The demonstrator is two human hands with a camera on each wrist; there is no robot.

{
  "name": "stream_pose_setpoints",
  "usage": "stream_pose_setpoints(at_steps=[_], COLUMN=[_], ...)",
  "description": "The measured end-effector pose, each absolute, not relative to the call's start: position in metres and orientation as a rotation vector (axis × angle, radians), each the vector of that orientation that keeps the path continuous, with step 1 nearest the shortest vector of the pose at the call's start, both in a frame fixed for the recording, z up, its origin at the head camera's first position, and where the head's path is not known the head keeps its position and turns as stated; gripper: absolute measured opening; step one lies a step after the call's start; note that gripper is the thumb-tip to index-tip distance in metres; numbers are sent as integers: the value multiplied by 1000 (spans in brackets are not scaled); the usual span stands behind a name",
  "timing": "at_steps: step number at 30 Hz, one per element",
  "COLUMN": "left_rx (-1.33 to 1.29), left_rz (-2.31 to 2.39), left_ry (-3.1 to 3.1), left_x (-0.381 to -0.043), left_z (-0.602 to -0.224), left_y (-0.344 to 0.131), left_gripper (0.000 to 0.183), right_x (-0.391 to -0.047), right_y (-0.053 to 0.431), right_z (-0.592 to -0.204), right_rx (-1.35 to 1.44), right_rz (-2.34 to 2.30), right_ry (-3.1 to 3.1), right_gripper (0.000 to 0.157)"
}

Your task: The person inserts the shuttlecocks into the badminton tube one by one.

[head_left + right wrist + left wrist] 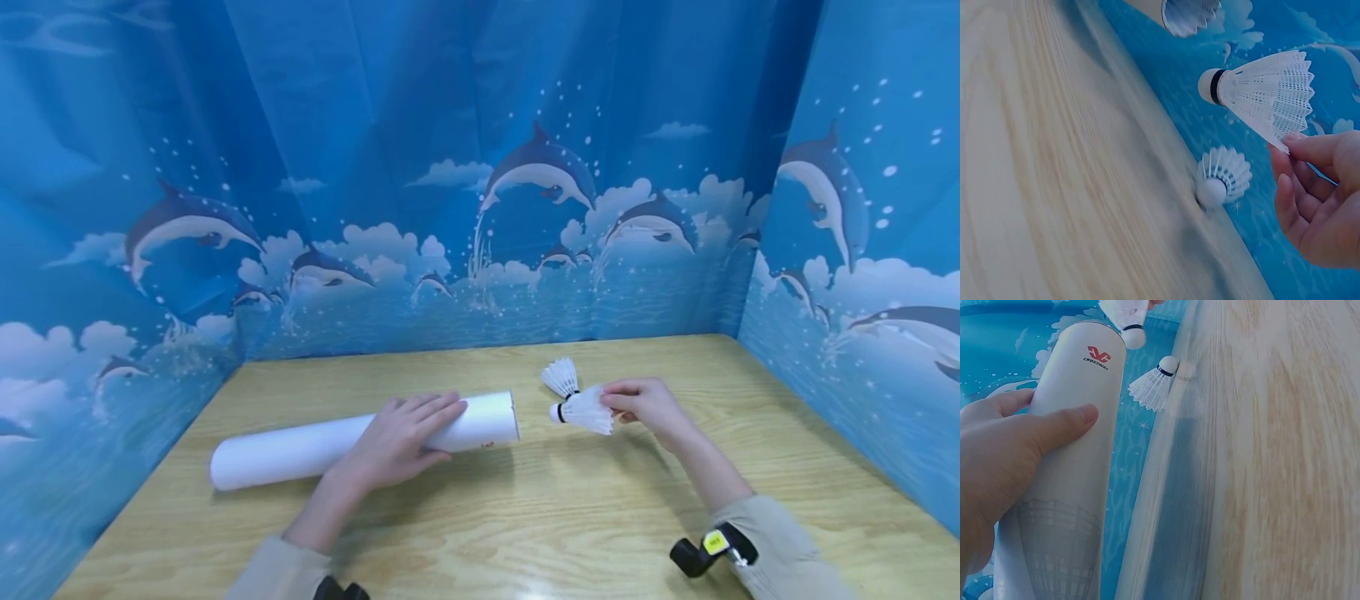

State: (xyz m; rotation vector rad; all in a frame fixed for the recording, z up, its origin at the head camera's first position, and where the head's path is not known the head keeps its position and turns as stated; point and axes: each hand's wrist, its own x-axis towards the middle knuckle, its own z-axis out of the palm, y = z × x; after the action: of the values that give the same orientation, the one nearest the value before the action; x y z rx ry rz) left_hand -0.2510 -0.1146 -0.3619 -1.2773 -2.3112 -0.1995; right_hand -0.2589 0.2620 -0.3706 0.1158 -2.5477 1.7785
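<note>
My left hand point(405, 437) grips a long white shuttlecock tube point(300, 450) near its right end, thumb on the near side and fingers over the top. In the left wrist view the tube bears a red mark and "CROSSWAY" print. A scalloped edge shows at the tube's mouth point(1188, 15) in the right wrist view. My right hand point(645, 408) pinches a white shuttlecock point(1266, 87) by the rim of its skirt. Its cork points left toward the tube, apart from it. A second shuttlecock point(560, 377) lies on the table just behind.
The wood-grain table point(562, 525) extends in front of both hands. Blue curtains point(420, 167) printed with dolphins and clouds stand along the back and sides. A small black camera point(697, 557) is strapped at the right sleeve.
</note>
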Motion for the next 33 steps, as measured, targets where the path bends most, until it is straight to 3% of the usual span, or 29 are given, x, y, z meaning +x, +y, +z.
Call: stream_pose_setpoints(at_steps=[33], left_rx=[-1267], left_rz=[-182], left_ry=[-2342], left_x=[-250], left_z=[-362], left_y=[-111], left_gripper=[79], right_x=[-259], right_y=[184], right_z=[-375], right_rx=[298], right_rz=[1804], right_ry=[-2424], right_gripper=[18])
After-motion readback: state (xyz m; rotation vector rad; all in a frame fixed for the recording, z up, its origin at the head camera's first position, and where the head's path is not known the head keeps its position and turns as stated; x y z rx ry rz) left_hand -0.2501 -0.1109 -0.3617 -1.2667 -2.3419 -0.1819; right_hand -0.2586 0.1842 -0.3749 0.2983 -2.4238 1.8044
